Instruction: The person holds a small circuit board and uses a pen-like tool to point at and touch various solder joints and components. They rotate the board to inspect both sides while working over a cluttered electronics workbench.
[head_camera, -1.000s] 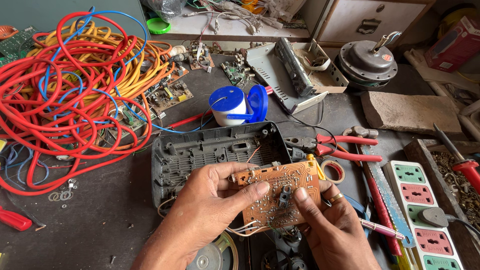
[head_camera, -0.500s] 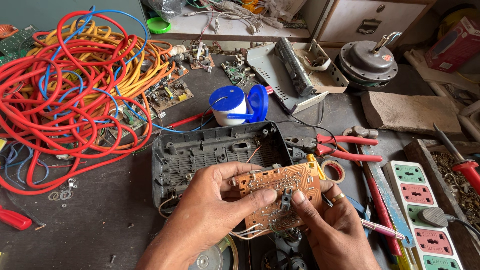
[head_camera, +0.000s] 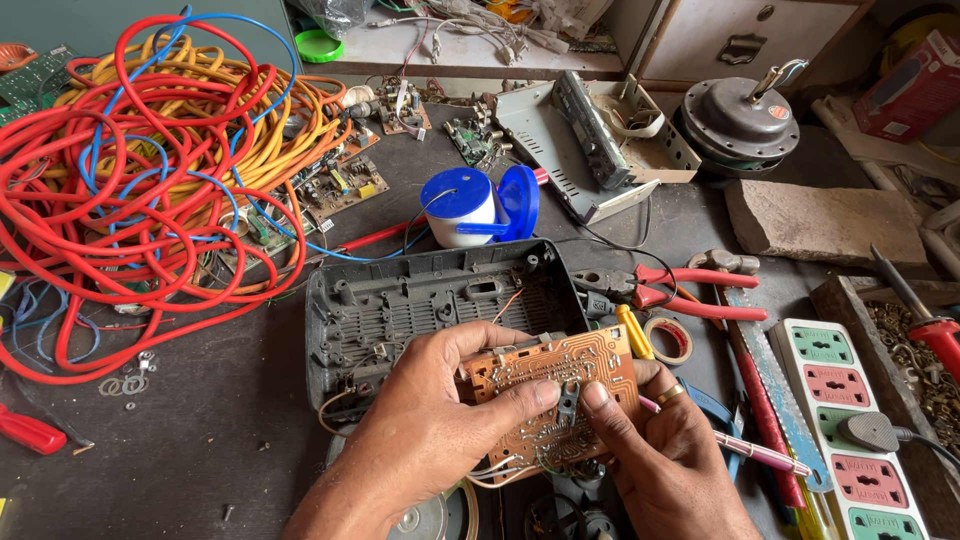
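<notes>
A brown circuit board (head_camera: 555, 390), long axis running left-right and tilted up to the right, solder side facing up, sits over a grey plastic casing (head_camera: 420, 300) on the counter (head_camera: 180, 450). The left hand (head_camera: 430, 430) and right hand (head_camera: 650, 450) both clamp it (its lower edge is hidden by fingers).

Own hands, head camera: both bare, one ring noted.

I see my left hand (head_camera: 430, 440) and forearm uncovered, with no sleeve, glove or wristband in view. My right hand (head_camera: 665, 460) is likewise bare, apart from a plain gold-coloured ring (head_camera: 671, 394) on one finger. Nails are short and unpainted.
</notes>
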